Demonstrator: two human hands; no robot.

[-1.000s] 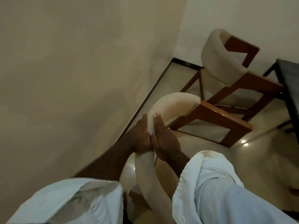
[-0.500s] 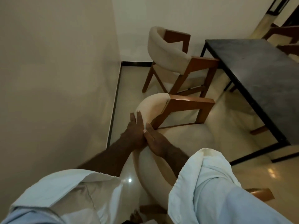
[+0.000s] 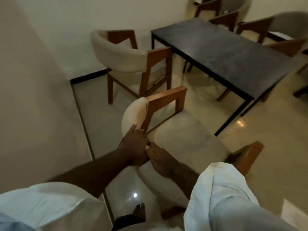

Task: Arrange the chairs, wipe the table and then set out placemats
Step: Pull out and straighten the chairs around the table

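Chair (image 3: 183, 139) stood directly before us, its cream backrest (image 3: 133, 114) pressed between our two flat palms: left hand (image 3: 134, 148) on the outer side, right hand (image 3: 160, 160) on the inner side, fingers straight, not curled. The dark tabletop (image 3: 225, 60) lay ahead and to the right, well apart, its long axis running away from us; we judged the push must go that way, with the right hand nearer to it

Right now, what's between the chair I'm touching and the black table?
Only bare glossy floor lies between the near chair and the black table, as the head view shows.
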